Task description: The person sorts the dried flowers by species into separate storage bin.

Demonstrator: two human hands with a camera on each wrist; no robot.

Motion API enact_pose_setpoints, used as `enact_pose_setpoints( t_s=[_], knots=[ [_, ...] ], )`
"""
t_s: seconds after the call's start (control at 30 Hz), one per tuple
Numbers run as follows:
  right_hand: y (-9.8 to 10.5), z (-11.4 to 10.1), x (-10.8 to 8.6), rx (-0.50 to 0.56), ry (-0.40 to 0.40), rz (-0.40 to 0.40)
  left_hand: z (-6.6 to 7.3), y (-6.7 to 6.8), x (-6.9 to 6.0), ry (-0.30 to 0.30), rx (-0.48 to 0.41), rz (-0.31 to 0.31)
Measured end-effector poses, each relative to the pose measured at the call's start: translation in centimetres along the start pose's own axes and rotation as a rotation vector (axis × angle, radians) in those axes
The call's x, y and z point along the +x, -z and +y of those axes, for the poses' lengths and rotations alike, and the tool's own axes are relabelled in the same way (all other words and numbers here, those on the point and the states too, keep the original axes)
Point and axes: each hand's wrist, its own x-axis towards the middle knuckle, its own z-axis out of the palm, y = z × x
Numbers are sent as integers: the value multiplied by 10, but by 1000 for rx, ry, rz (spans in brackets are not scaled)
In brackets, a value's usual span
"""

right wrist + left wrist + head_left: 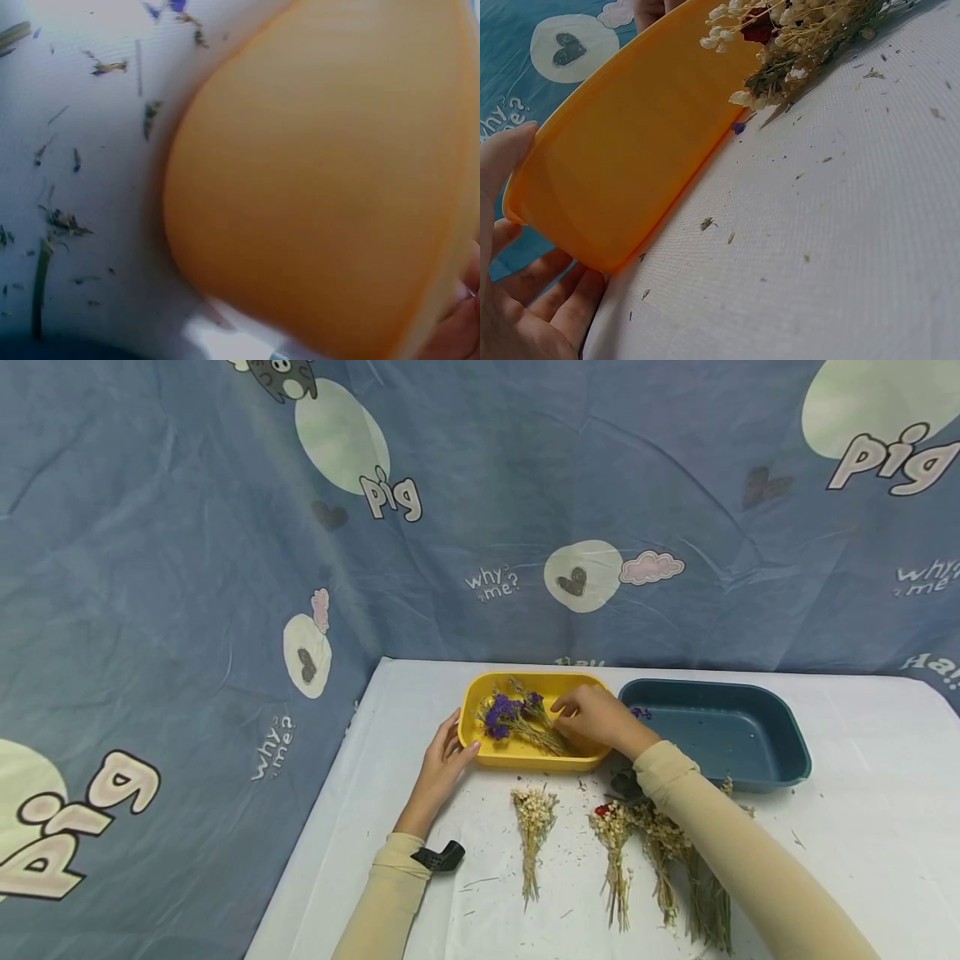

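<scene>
A yellow tray (540, 763) holds dried purple flowers (498, 713) with their stems toward the right. My left hand (442, 766) rests against the tray's left end; in the left wrist view its thumb touches the rim and the fingers (577, 306) lie under the corner of the yellow tray (630, 150). My right hand (596, 718) reaches over the tray's right end with curled fingers by the stems; whether it pinches one is hidden. In the right wrist view the tray wall (315, 180) covers most of that hand (454, 330).
A dark teal tray (712, 735) stands to the right, with a few purple bits inside. Bunches of dried flowers (534, 818) lie in front, several (615, 835) partly under my right forearm. Plant scraps are scattered on the white cloth (870, 827); a blue printed curtain (450, 527) hangs behind.
</scene>
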Motion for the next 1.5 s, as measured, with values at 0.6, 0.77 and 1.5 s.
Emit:
enact_pose_setpoints(
  t_s=[0.6, 0.77, 1.5],
  knots=[
    [45, -8, -37, 251, -17, 105, 0, 1, 3, 33, -20, -12],
    [60, -11, -54, 284, -25, 178, -2, 1, 3, 28, -27, -14],
    [69, 11, -146, 207, -116, 335, 0, -1, 0, -5, -6, 4]
  ],
)
